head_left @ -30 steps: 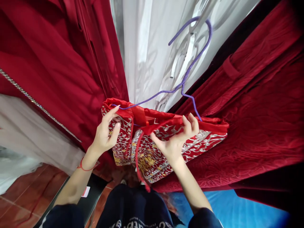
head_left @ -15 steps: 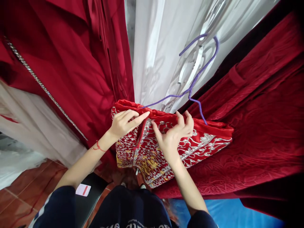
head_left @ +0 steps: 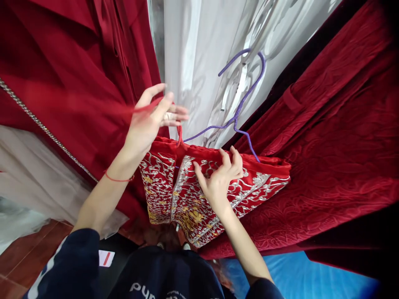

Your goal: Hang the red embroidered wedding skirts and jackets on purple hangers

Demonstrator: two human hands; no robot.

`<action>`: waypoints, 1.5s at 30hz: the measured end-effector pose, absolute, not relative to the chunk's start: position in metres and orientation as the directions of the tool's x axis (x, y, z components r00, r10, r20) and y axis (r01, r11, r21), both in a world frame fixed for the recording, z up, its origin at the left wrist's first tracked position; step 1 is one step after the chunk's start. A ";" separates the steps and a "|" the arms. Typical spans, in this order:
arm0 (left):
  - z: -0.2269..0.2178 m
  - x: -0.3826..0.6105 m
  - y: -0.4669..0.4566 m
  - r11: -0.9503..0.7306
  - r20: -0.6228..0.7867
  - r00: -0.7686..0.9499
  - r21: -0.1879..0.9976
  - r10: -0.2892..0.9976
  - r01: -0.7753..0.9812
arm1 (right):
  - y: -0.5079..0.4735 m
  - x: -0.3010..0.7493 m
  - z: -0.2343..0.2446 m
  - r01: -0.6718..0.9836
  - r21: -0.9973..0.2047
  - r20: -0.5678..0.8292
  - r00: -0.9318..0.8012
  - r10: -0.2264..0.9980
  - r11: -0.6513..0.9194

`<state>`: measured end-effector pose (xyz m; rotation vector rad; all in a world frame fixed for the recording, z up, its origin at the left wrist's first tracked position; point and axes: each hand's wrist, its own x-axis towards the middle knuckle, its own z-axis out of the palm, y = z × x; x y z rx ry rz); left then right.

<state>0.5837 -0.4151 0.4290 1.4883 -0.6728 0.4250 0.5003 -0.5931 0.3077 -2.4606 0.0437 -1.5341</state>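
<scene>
A red embroidered skirt (head_left: 199,199) with silver and gold stitching and a satin waistband hangs from a purple wire hanger (head_left: 235,118). My left hand (head_left: 146,120) is raised above the waistband's left part, blurred by motion. A red tie strip (head_left: 149,107) runs between its thumb and fingers and trails off left in a smear; a loop of it drops to the waistband. Lower and to the right, my right hand (head_left: 220,178) grips the waistband, thumb on the embroidered front and fingers curled at the top edge. Its fingertips are partly hidden.
A white scrolled metal frame (head_left: 249,54) holds the hanger's hook, with white cloth (head_left: 190,62) behind. Dark red garments (head_left: 336,166) hang on the right, and red fabric (head_left: 71,54) on the left. A card (head_left: 106,258) lies on a black surface (head_left: 120,245).
My left hand has lifted from the waistband up and left, pulling the red tie strip out with it. The right hand keeps its place on the waistband. The view has shifted slightly.
</scene>
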 end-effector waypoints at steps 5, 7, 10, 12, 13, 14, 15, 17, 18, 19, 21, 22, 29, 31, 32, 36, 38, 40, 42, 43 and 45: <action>0.417 0.570 -0.406 -0.212 0.736 0.674 0.651 -0.060 -0.729 | -0.595 0.495 0.304 0.185 -0.226 0.895 0.426 -0.129 -0.956; 0.389 0.549 -0.399 -0.366 0.836 0.536 0.539 0.120 -0.758 | -0.597 0.491 0.302 0.246 -0.229 0.909 0.401 -0.116 -0.942; 0.322 0.519 -0.392 -0.515 0.869 0.306 0.480 0.388 -0.711 | -0.598 0.477 0.289 0.306 -0.209 0.950 0.289 -0.118 -0.929; 0.268 0.504 -0.394 -0.489 0.795 0.432 0.604 0.425 -0.630 | -0.595 0.465 0.272 0.354 -0.120 0.985 0.160 -0.067 -0.927; 0.242 0.497 -0.396 -0.443 0.717 0.560 0.697 0.416 -0.564 | -0.591 0.459 0.261 0.400 -0.073 0.992 0.128 -0.023 -0.913; 0.216 0.492 -0.399 -0.389 0.616 0.685 0.784 0.389 -0.484 | -0.586 0.454 0.248 0.459 -0.048 0.990 0.138 0.017 -0.887; 0.194 0.486 -0.402 -0.345 0.516 0.776 0.848 0.363 -0.402 | -0.578 0.451 0.235 0.523 -0.074 0.975 0.217 0.048 -0.849; 0.159 0.477 -0.406 -0.323 0.377 0.893 0.900 0.246 -0.292 | -0.560 0.449 0.208 0.541 -0.274 0.870 0.492 0.035 -0.795; 0.147 0.473 -0.407 -0.324 0.329 0.923 0.911 0.198 -0.255 | -0.550 0.451 0.196 0.492 -0.383 0.787 0.617 0.002 -0.782; 0.139 0.471 -0.406 -0.329 0.291 0.944 0.916 0.154 -0.229 | -0.541 0.454 0.186 0.424 -0.474 0.706 0.706 -0.046 -0.772; 0.131 0.468 -0.401 -0.335 0.228 0.970 0.923 0.084 -0.188 | -0.527 0.462 0.171 0.305 -0.600 0.589 0.794 -0.151 -0.740; 0.130 0.467 -0.397 -0.336 0.201 0.978 0.926 0.053 -0.172 | -0.523 0.466 0.167 0.260 -0.646 0.549 0.812 -0.201 -0.718; 0.138 0.466 -0.369 -0.325 0.152 0.976 0.925 -0.159 -0.197 | -0.510 0.489 0.175 0.088 -0.740 0.424 0.831 -0.360 -0.667; 0.137 0.465 -0.364 -0.348 0.156 0.965 0.910 -0.213 -0.224 | -0.504 0.490 0.180 0.054 -0.798 0.361 0.841 -0.403 -0.600; 0.136 0.465 -0.362 -0.365 0.163 0.962 0.901 -0.218 -0.236 | -0.501 0.489 0.183 0.028 -0.822 0.322 0.846 -0.424 -0.568; 0.135 0.471 -0.359 -0.447 0.263 0.951 0.840 -0.164 -0.309 | -0.492 0.474 0.190 -0.027 -0.898 0.176 0.893 -0.414 -0.439; 0.139 0.477 -0.363 -0.487 0.324 0.932 0.796 -0.161 -0.361 | -0.489 0.464 0.192 -0.015 -0.942 0.120 0.918 -0.378 -0.337; 0.145 0.484 -0.368 -0.522 0.360 0.919 0.759 -0.163 -0.390 | -0.488 0.455 0.194 -0.008 -0.969 0.081 0.935 -0.347 -0.248; 0.149 0.491 -0.372 -0.563 0.359 0.916 0.726 -0.179 -0.395 | -0.487 0.448 0.196 -0.007 -0.984 0.050 0.949 -0.312 -0.180; 0.149 0.494 -0.374 -0.584 0.354 0.914 0.706 -0.199 -0.400 | -0.485 0.446 0.196 -0.009 -0.990 0.035 0.953 -0.301 -0.143; 0.146 0.498 -0.377 -0.619 0.353 0.906 0.664 -0.234 -0.419 | -0.480 0.444 0.198 -0.015 -0.999 0.001 0.953 -0.301 -0.051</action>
